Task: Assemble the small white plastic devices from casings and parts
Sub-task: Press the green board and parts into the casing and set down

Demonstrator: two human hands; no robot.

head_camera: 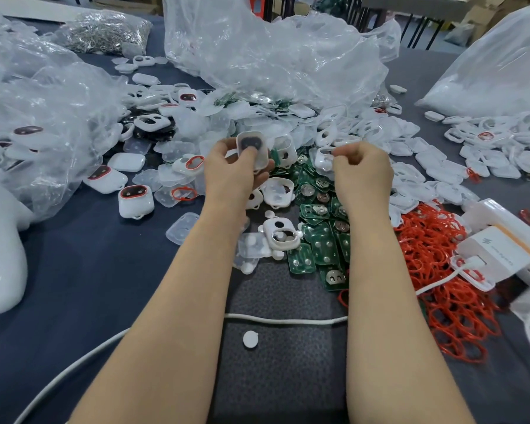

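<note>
Dark surface (74, 270) is carrying heaped parts. Fingers of the left hand (230, 172) are gripping a white casing (253, 148) upright, thumb pressing into its dark opening; the right hand (361, 172) is curling in a pinch just right of it, contents too small to tell. Below, green circuit boards (317, 238) are lying nearer the right hand.

Right hand (363, 172) is blurred; its fingertips perhaps pinch something too small to tell. Left thumb (248, 154) half-hides the casing (252, 141).
</note>
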